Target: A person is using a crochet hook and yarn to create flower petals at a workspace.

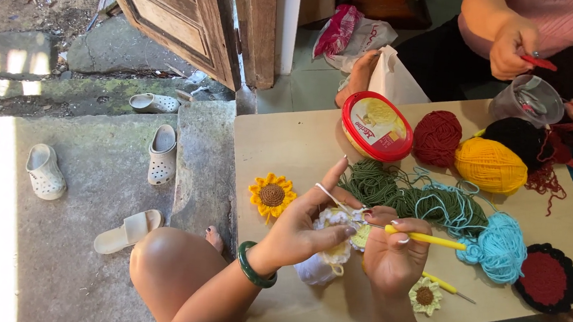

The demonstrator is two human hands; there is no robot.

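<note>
Holding a small white-and-yellow crochet piece (338, 222) just above the counter (288, 147), the left hand (301, 228) pinches its near edge between thumb and middle fingers, while the index finger sticks up with a strand of white yarn (330, 196) drawn taut over it. The right hand (392, 254) sits just to the right of that piece, its fingers (402, 226) pressed together around the yellow handle of a crochet hook (425, 238). The hook's long axis runs nearly level, handle pointing right toward the blue yarn (500, 247), metal tip pointing left into the piece, so the work lies straight off the hook's tip, between the two hands and touching both. Below the piece rests a white yarn ball (315, 270). Left of it lies a finished sunflower (272, 195); right of it, under the right wrist, a paler flower (424, 296) beside a second hook (447, 287). Across the counter another person's hands handle a clear cup (528, 98).
</note>
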